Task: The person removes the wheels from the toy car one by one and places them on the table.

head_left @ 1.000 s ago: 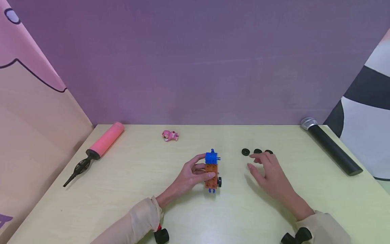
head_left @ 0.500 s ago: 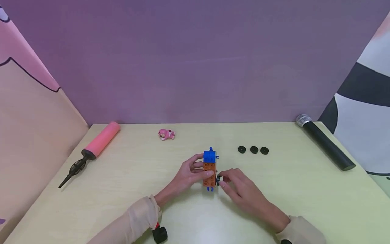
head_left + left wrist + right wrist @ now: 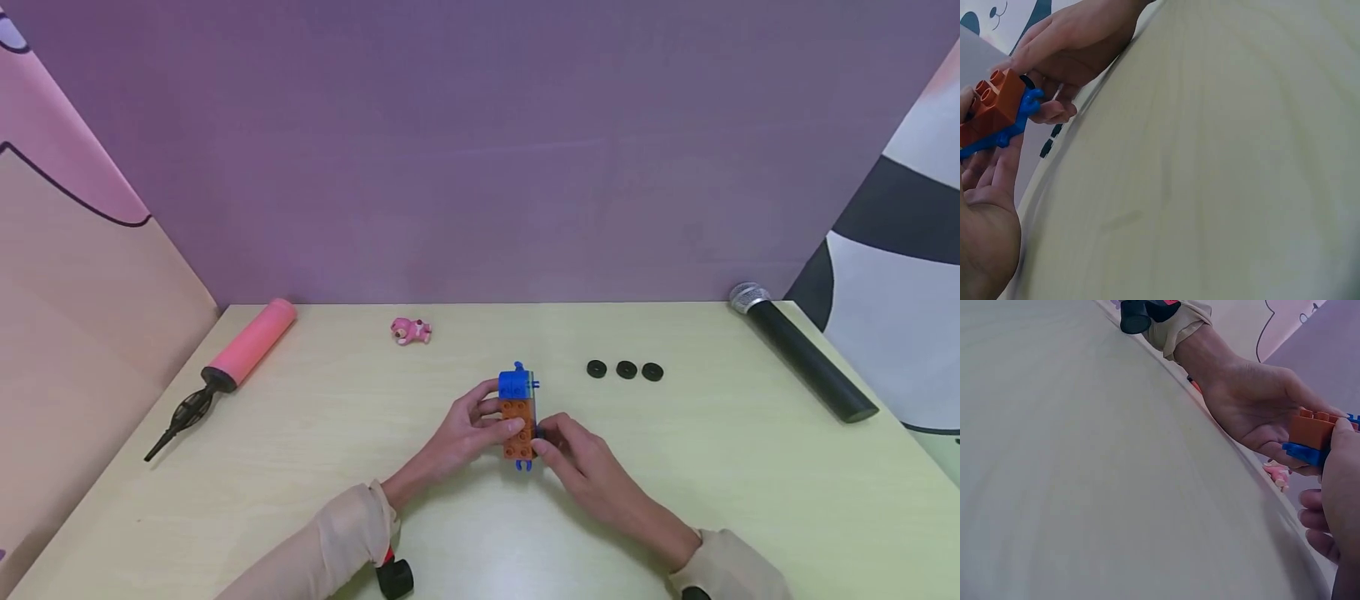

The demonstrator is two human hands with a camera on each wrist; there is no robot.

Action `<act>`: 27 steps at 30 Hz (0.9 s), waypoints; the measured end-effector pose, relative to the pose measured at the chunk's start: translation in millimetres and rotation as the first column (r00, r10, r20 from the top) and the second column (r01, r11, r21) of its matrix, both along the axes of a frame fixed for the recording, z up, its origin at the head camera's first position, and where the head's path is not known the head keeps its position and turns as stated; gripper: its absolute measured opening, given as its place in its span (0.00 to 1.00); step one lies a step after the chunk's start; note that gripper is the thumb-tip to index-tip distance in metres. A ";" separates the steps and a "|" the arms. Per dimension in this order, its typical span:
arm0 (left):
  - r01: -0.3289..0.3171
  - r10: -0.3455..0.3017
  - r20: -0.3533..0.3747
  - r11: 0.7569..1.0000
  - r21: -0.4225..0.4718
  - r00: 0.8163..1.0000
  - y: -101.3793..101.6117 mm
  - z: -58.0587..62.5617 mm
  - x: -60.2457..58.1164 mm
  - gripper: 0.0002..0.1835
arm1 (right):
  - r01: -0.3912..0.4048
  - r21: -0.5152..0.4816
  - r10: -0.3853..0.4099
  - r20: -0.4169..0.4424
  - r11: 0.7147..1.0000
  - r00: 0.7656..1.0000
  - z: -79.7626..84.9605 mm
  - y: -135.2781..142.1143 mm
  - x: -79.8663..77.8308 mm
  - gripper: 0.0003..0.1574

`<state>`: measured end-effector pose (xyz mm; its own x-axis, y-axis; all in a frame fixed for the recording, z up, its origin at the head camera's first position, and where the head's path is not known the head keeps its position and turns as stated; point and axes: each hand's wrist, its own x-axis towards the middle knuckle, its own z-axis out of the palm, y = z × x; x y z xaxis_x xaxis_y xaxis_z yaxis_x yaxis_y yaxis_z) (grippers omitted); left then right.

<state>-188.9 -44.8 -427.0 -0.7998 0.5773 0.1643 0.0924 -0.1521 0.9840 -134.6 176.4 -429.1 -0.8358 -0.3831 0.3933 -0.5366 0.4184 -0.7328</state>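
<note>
Right fingers (image 3: pixel 562 423) moved from discs (image 3: pixel 626 370) to brick toy (image 3: pixel 517 408).

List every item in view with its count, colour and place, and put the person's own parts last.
toy: 1, orange and blue, front centre
toy's wheel: at least 1, black, mostly hidden
loose wheels: 3, black, in a row right of the toy
bear: 1, pink, towards the table's far edge
pump: 1, pink and black, table's left side
microphone: 1, black and silver, table's right side
table: 1, pale, below everything
wall: 1, purple, behind
side panels: 2, pink-beige left, black-white right
wrist cameras: 2, mostly black, at the cuffs
sleeves: 2, beige, both arms
left hand: 1, bare, gripping the toy
right hand: 1, bare, at the toy's right side
</note>
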 end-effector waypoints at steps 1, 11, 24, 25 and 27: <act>0.002 -0.002 0.006 1.000 0.001 1.000 -0.3 0.1 0.1 0.34 | 0.003 -0.002 -0.003 -0.011 1.000 1.000 -0.4 -0.4 -0.2 0.06; -0.004 0.004 0.001 1.000 -0.019 1.000 -3.9 4.6 1.5 0.34 | -0.017 -0.024 0.014 -0.127 1.000 0.992 -1.7 -6.0 -0.6 0.08; 0.006 -0.008 -0.028 0.997 -0.073 1.000 -5.3 3.8 1.2 0.36 | -0.035 -0.043 0.025 -0.204 0.998 0.979 -2.8 -5.4 -1.0 0.11; 0.003 -0.005 -0.026 0.997 -0.077 1.000 -5.2 3.5 1.2 0.37 | -0.036 -0.044 0.026 -0.211 0.998 0.977 -3.0 -5.3 -1.2 0.12; 0.001 -0.002 -0.020 0.996 -0.084 1.000 -5.0 2.8 1.0 0.37 | -0.038 -0.045 0.027 -0.217 0.998 0.976 -3.5 -5.3 -1.6 0.09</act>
<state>-187.9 -49.8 -424.2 -0.7961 0.5909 0.1307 0.1117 -0.0688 0.9914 -136.2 171.1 -432.6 -0.7163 -0.3847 0.5822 -0.6974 0.3644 -0.6172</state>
